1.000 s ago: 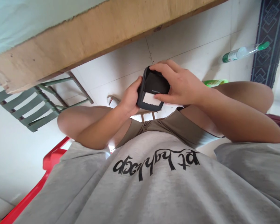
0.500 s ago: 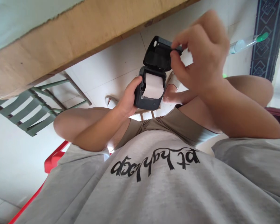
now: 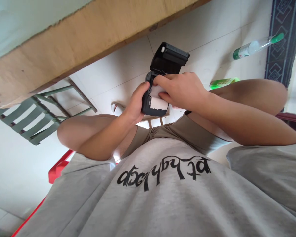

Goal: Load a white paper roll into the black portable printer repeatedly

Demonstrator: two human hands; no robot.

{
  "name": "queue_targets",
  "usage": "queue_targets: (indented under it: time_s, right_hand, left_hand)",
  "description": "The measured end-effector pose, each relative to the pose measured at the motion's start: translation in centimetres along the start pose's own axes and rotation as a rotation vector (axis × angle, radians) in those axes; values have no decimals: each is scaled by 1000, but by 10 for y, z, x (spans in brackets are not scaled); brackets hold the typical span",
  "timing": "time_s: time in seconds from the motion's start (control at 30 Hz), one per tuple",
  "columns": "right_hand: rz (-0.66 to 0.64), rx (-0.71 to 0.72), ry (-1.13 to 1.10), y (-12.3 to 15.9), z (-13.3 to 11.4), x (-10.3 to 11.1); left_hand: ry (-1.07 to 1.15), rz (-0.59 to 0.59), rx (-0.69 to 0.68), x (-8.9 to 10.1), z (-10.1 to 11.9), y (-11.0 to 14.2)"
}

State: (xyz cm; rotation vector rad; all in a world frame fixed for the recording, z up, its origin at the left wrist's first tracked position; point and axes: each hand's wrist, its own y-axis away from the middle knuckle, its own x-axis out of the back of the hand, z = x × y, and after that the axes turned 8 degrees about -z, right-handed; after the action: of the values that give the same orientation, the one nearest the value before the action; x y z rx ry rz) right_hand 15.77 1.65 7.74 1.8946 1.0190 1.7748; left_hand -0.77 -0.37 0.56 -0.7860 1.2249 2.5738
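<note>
My left hand [image 3: 136, 102] is wrapped round the near left side of a small black portable label printer [image 3: 149, 109], thumb along its edge. The printer's lid [image 3: 166, 61] stands swung back, showing a white roller end at its left. In the open compartment lies a white paper roll [image 3: 158, 102], its loose edge over the printer's front. My right hand [image 3: 185, 88] reaches over from the right, thumb and forefinger on either side of the roll. Those fingers cover much of the roll and the compartment's right side.
A wooden table edge [image 3: 64, 56] runs across the upper left. Below it stands a folding stool [image 3: 32, 115] with green straps. A clear bottle with a green cap [image 3: 256, 47] and a bright green packet [image 3: 223, 83] lie on the tiled floor at right. A red chair part [image 3: 58, 169] shows at left.
My right hand has let go of the lid and come down onto the paper roll. The lid stays open. My left hand holds the printer in nearly the same place.
</note>
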Motion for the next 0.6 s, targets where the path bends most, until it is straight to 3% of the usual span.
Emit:
queue_targets:
  time_s: [0.17,0.43,0.6]
  right_hand:
    - [-3,62,-240,1,16,6]
    - [-41,361,-1097,20,44,22]
    - [-134,520,-1153,10,39,11]
  left_hand:
    - [-25,-1,70,-2,1,0]
    - [48,-13,77,-5,5,3]
    - [52,-13,88,-7,8,6]
